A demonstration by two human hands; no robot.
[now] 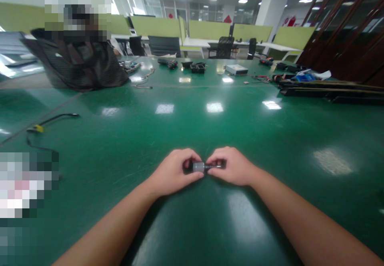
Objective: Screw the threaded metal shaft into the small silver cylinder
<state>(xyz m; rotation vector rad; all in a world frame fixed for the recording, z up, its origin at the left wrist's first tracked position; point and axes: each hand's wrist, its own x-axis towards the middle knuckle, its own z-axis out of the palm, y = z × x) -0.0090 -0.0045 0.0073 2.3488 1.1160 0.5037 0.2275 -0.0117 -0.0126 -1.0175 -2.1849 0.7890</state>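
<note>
Between my hands, just over the green tabletop, lies a small grey metal cylinder (pixel 198 167) with a dark left end. A thin dark rod (pixel 216 166) extends from its right side, roughly level. My left hand (pixel 177 172) is closed on the cylinder, thumb below and fingers above. The thumb and fingers of my right hand (pixel 229 166) pinch the rod. Blur and my fingers hide the finer detail of both parts, and I cannot tell whether they are joined.
A large dark bag (pixel 87 64) stands at the back left, and a black cable (pixel 60 117) lies nearer. Along the far side are black parts (pixel 198 67), a silver box (pixel 236 69) and long dark strips (pixel 318 92). Chairs and green partitions (pixel 210 30) stand beyond.
</note>
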